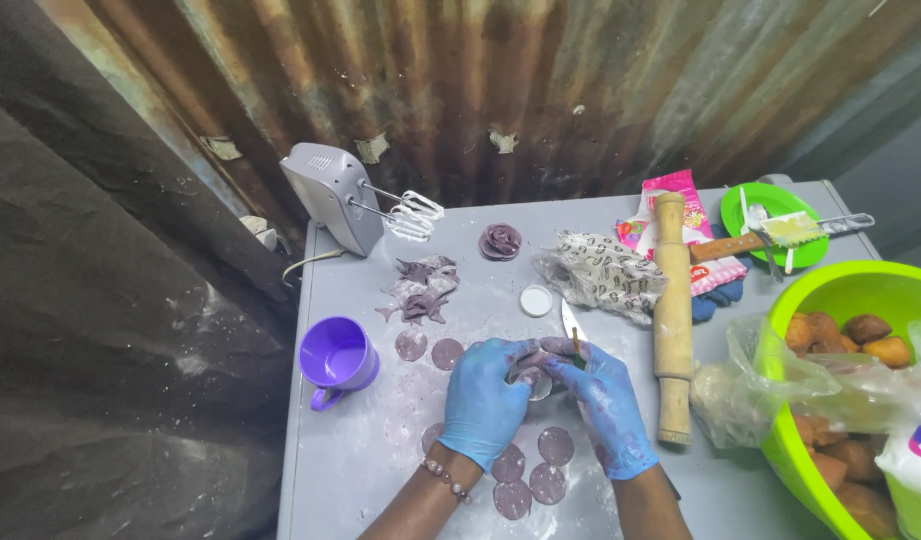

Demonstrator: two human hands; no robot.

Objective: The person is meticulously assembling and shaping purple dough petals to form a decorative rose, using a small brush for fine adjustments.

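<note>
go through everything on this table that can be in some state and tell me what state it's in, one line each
Left hand in blue glove: closed around a purple dough piece.
Right hand in blue glove: pinching a thin stick at the dough.
Purple plastic cup: upright, contents not visible.
Grey electric hand mixer: lying down, beaters attached.
Wooden rolling pin: lying flat, untouched.
Flat purple dough discs: cut out, lying on the floured grey table.
Lime green bowl: holding browned fried pieces.
</note>
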